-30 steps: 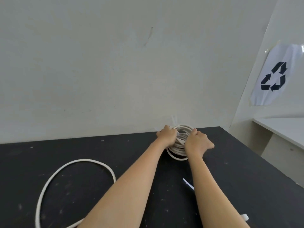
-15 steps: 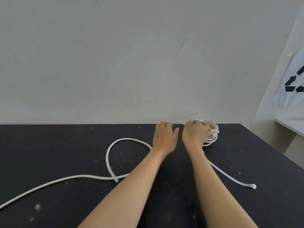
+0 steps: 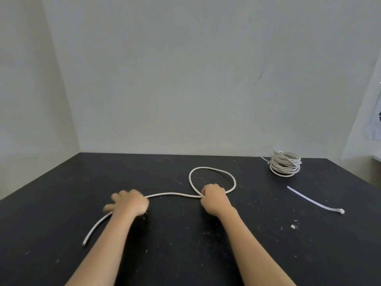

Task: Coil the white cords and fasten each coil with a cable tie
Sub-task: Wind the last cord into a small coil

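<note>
The right hand (image 3: 214, 200) pinches the white cord (image 3: 171, 195) where its loop crosses, the loop lying at its 12 o'clock. The cord runs toward 9 o'clock under the blurred left hand (image 3: 128, 203), grip impossible to tell. A wound coil (image 3: 285, 164) sits at 2 o'clock, a loose cable tie (image 3: 315, 201) at 3 o'clock

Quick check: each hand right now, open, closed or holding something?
Left hand: over the loose cord, too blurred to tell.
Right hand: grips the loose cord where its loop crosses.
</note>
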Demonstrator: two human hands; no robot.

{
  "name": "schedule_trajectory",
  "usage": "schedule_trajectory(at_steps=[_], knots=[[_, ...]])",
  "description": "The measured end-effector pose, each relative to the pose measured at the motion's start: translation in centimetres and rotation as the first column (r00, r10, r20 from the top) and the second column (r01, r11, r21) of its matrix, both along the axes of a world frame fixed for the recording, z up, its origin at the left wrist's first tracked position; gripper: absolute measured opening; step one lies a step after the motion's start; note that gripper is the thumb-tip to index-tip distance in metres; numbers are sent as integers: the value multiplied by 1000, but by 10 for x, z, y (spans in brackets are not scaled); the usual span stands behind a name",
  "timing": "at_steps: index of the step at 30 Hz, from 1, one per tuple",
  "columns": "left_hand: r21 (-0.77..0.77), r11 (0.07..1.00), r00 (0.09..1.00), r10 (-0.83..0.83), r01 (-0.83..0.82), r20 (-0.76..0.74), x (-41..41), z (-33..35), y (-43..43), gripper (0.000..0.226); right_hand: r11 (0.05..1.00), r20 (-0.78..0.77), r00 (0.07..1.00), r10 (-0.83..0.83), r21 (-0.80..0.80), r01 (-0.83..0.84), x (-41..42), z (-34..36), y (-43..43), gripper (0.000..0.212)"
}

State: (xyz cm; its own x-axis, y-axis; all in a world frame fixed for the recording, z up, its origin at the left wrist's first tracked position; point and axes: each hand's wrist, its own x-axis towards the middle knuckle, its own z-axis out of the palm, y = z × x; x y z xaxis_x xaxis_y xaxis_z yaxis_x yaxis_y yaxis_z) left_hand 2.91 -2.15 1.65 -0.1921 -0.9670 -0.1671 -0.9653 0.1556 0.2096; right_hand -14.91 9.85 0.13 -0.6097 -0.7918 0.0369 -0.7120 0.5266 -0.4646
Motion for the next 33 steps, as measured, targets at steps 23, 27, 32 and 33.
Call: schedule_trajectory(at_steps=[23,27,32,33], knots=[[123,950,244,52,287,-968,-71,7,13,39,960,280,934,222,-230,-159,10,59,-8,24],[-117,890,265,-254,441,-930,-78,-6,2,64,902,255,886,386,-305,-305,-7,87,6,19],[-109,873,210,-233,475,-950,-87,-8,0,16,685,433,829,355,-724,85,-32,92,4,29],[-83,867,195,-202,491,-960,-87,-9,-2,18,615,506,784,359,-760,208,-39,89,2,30]])
